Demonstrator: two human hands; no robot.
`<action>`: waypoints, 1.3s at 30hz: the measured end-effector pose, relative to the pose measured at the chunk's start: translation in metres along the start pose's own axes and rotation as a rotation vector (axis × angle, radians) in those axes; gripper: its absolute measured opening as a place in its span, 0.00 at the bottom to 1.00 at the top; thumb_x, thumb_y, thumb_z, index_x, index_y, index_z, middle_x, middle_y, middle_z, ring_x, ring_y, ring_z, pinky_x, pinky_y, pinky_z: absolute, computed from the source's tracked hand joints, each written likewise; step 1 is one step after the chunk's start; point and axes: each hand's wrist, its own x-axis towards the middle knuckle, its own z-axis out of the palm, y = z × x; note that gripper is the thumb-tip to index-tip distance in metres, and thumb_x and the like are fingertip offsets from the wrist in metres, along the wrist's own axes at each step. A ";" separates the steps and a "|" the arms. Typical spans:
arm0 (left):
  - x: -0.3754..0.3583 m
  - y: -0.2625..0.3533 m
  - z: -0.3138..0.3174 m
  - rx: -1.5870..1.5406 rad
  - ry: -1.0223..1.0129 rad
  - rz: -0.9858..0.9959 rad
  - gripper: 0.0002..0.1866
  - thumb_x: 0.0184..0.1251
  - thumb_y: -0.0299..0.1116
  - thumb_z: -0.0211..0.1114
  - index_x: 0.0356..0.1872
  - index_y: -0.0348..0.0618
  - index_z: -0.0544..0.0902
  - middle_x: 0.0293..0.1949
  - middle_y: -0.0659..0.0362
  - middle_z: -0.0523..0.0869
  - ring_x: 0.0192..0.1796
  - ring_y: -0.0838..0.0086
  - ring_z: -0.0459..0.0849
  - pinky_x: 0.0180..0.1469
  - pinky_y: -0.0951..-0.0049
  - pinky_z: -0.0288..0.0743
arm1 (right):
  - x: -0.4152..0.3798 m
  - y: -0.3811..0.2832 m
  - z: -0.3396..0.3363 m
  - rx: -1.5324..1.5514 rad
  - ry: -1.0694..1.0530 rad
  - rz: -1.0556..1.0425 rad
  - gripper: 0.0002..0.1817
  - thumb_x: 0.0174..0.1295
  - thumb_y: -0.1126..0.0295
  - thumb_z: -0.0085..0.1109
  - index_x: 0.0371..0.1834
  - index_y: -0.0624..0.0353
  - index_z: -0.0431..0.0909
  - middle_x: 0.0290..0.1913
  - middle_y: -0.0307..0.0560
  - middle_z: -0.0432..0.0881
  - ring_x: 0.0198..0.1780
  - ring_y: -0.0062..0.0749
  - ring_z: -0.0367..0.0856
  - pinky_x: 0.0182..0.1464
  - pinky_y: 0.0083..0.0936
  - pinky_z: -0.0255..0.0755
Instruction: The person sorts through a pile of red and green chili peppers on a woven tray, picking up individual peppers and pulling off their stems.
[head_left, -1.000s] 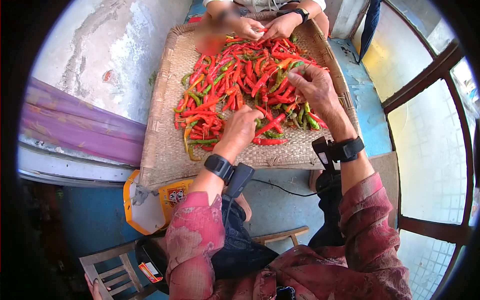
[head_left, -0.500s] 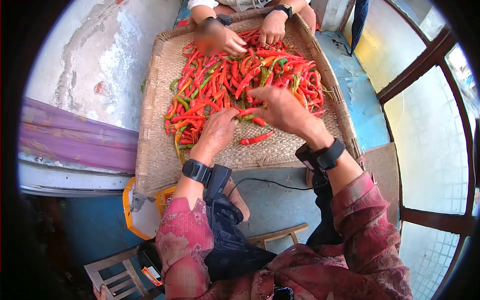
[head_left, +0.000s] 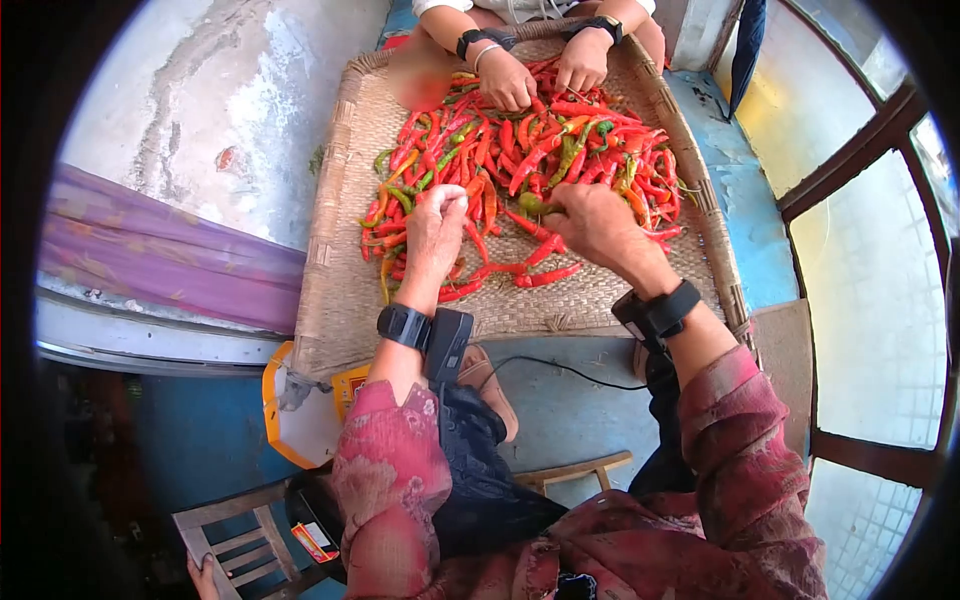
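Note:
A heap of chili peppers, mostly red with some green and orange ones, lies on a woven tray. My left hand is over the near left part of the heap, thumb and fingertips pressed together; anything between them is too small to make out. My right hand is closed at the fingertips on a greenish chili pepper at the heap's near side. Several loose red peppers, one of them a long red chili, rest on the tray just below and between my hands.
Across the tray, another person's hands reach into the far side of the heap. A wooden stool and a white-and-orange container stand below the tray. A window is at right, a purple cloth at left.
My hands were close together at one pepper; now they are apart, the left moved up. More red peppers lie at the heap's near edge. The other person's left-side hand moved right.

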 end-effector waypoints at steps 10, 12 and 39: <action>0.018 0.000 0.049 0.884 -0.078 0.004 0.32 0.52 0.38 0.70 0.55 0.36 0.65 0.40 0.43 0.83 0.46 0.47 0.81 0.47 0.53 0.76 | -0.011 0.004 -0.012 -0.129 0.262 -0.112 0.10 0.55 0.66 0.60 0.29 0.60 0.72 0.27 0.53 0.80 0.29 0.45 0.83 0.29 0.37 0.78; 0.023 -0.005 0.053 0.855 -0.092 -0.059 0.29 0.51 0.38 0.68 0.53 0.39 0.67 0.35 0.42 0.84 0.41 0.46 0.82 0.44 0.51 0.75 | -0.011 0.002 -0.012 -0.187 0.258 -0.115 0.10 0.54 0.64 0.61 0.28 0.59 0.73 0.25 0.51 0.80 0.29 0.42 0.84 0.28 0.35 0.77; -0.028 0.039 0.017 -0.330 -0.260 -0.031 0.09 0.61 0.30 0.62 0.39 0.36 0.76 0.27 0.63 0.78 0.30 0.83 0.75 0.29 0.76 0.70 | 0.004 -0.018 0.020 0.620 0.036 0.037 0.09 0.60 0.69 0.59 0.30 0.64 0.79 0.22 0.38 0.78 0.25 0.20 0.75 0.28 0.20 0.69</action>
